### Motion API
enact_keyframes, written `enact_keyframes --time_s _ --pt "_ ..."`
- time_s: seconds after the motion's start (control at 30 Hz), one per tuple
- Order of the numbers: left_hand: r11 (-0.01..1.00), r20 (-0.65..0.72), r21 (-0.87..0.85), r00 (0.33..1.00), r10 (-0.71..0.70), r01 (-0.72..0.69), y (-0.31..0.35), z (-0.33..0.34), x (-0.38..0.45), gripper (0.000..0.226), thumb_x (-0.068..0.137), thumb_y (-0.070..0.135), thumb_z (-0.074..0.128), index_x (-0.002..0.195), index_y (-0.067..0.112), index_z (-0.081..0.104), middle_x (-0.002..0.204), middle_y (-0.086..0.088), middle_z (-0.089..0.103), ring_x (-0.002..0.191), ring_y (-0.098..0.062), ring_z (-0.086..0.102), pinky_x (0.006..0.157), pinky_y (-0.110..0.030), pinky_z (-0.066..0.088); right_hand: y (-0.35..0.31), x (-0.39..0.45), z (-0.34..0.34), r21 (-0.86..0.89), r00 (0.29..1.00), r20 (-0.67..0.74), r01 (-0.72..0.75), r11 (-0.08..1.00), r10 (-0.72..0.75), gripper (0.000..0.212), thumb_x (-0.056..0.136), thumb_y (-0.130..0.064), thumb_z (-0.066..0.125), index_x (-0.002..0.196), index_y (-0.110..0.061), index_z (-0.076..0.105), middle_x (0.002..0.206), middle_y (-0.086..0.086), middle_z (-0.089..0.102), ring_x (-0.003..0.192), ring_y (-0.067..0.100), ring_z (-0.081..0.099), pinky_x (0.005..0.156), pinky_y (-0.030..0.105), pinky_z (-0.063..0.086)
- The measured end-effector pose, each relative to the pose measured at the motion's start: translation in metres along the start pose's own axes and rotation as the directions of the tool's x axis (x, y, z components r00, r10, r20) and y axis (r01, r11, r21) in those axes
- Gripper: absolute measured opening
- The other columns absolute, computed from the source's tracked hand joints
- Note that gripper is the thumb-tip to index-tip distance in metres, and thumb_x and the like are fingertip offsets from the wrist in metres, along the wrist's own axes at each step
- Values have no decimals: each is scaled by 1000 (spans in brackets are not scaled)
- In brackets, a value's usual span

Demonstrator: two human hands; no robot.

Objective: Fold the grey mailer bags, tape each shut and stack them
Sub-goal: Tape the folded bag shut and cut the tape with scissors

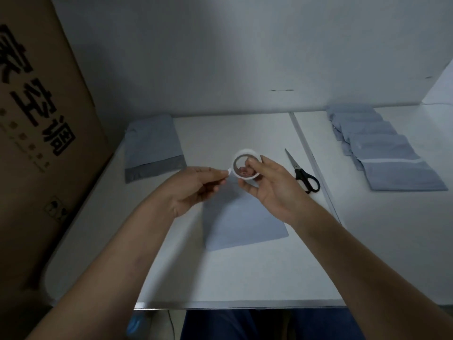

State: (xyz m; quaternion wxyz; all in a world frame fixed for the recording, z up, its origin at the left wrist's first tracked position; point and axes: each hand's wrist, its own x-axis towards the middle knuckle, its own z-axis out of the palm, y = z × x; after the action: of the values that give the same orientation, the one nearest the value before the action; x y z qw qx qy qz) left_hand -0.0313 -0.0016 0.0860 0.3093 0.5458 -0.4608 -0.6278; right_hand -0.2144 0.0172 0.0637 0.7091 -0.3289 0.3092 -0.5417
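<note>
A white tape roll [245,154] is held above the middle of the table by my right hand [270,185], fingers curled round its rim and through its hole. My left hand [196,186] pinches the loose tape end [229,171] at the roll's left side. Below the hands a folded grey mailer bag [242,224] lies flat on the table. An unfolded grey mailer bag pile [152,146] lies at the back left. A staggered stack of folded grey bags [382,148] lies on the right.
Black-handled scissors [304,175] lie just right of my right hand, blades pointing away. A large brown cardboard box [41,119] stands along the left edge. White walls close the back. A seam [311,155] splits the white table [232,273] into two tops.
</note>
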Motion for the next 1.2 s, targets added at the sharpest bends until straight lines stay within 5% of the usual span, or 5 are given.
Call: enact_keyframes --time_s 0.23,0.57,0.7,0.87,1.2 --pt "993 -36 118 999 4 0 7 -34 -2 11 83 20 74 88 11 71 73 3 67 60 -5 56 61 -17 47 2 26 22 -107 996 9 -86 991 88 32 97 -40 50 83 -14 62 67 -1 49 76 11 56 73 31 51" --pt "970 -73 239 997 -16 33 -16 -60 0 7 84 14 72 84 7 74 71 -1 69 60 -5 57 63 -16 49 13 33 10 -599 996 77 17 800 36 43 99 -25 52 57 -18 56 67 9 45 64 16 50 60 31 51" --pt "966 -93 253 995 -27 50 -29 -69 3 13 83 18 74 89 6 75 74 -1 70 65 -7 58 67 -20 49 17 32 -1 -718 999 25 -8 697 37 29 96 -26 57 70 -11 58 63 2 57 59 14 54 58 30 49" --pt "957 -126 287 992 5 31 -44 -64 8 16 83 24 75 90 10 77 75 2 72 64 -5 58 72 -21 51 27 36 -9 -722 994 -103 -47 691 -40 24 93 -34 61 78 -16 53 59 -6 56 56 11 50 60 31 40" --pt "917 -59 370 981 185 -151 -56 -55 4 11 95 23 61 93 13 64 88 6 72 70 -11 65 71 -24 52 32 43 -7 -678 987 -87 42 734 -137 29 94 -38 57 67 -28 57 60 -9 51 66 12 48 74 38 39"
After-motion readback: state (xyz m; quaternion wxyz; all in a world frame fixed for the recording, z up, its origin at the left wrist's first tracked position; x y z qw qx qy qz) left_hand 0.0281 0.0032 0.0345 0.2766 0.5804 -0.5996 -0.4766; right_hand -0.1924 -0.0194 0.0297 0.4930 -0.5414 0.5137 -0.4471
